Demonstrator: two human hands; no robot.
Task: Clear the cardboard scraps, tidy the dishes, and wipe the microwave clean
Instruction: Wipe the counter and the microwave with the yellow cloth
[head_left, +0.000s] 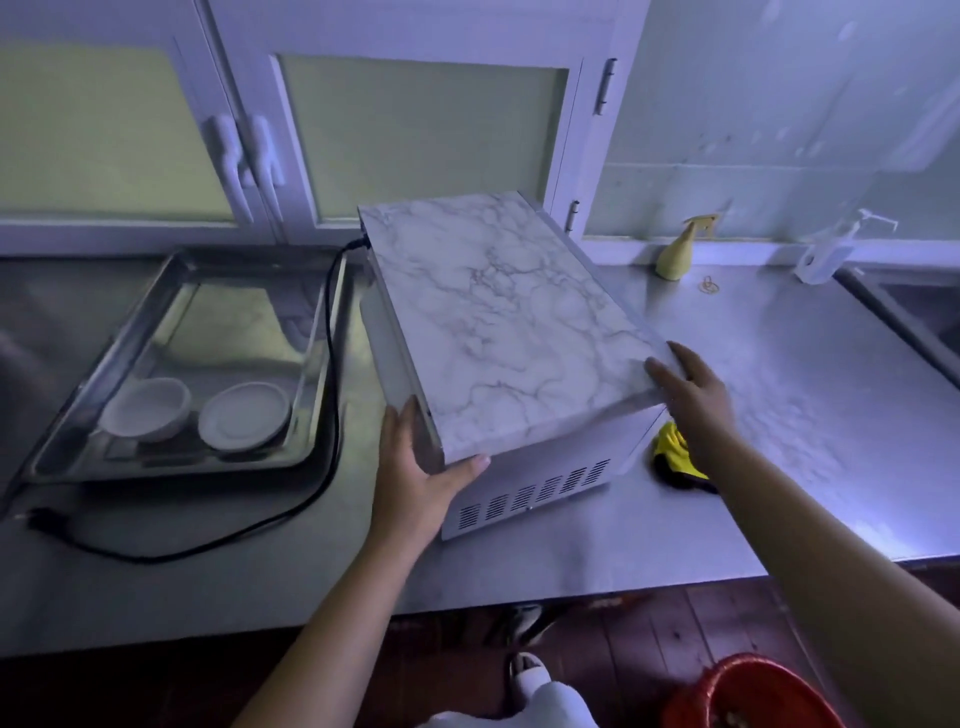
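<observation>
While the microwave (498, 332) sits askew on the counter (779, 415), the left hand (426, 467) grips its near corner and the right hand (691, 395) lies flat-fingered on its top edge — cloth (672, 452) just beside, dishes (244, 415) in the tray (249, 255).

Both hands, left hand (423, 467) and right hand (693, 395), grip the microwave (498, 332).
</observation>
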